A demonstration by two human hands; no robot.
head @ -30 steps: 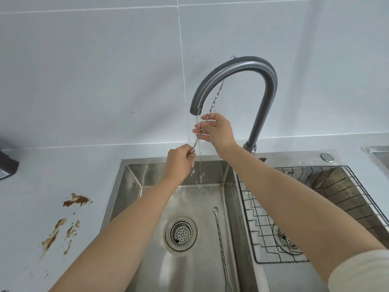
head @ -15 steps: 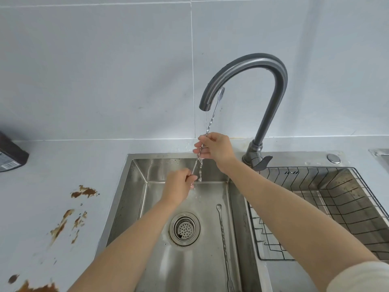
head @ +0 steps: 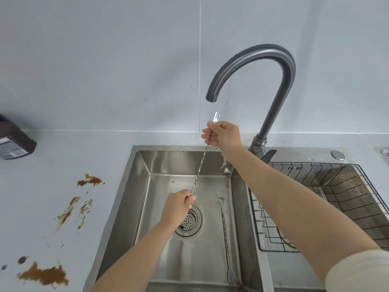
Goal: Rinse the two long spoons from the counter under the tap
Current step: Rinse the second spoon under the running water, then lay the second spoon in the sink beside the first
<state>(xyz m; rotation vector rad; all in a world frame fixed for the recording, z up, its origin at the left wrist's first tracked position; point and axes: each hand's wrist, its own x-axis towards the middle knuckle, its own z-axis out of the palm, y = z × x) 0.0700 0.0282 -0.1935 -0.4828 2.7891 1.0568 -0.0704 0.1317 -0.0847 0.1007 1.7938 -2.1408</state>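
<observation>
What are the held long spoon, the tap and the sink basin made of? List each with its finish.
Held long spoon: looks like polished steel; thin twisted shaft, bright glints.
Tap: probably metal with a dark grey matte or brushed coating; only soft highlights.
Sink basin: looks like brushed stainless steel; silvery, with blurred reflections and a fine grain.

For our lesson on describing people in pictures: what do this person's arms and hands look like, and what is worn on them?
Both forearms are bare. The right arm has a pale cream sleeve pushed up near the elbow; no sleeve shows on the left arm. The left hand and right hand wear no gloves, and no rings, watch or bracelets show.
</observation>
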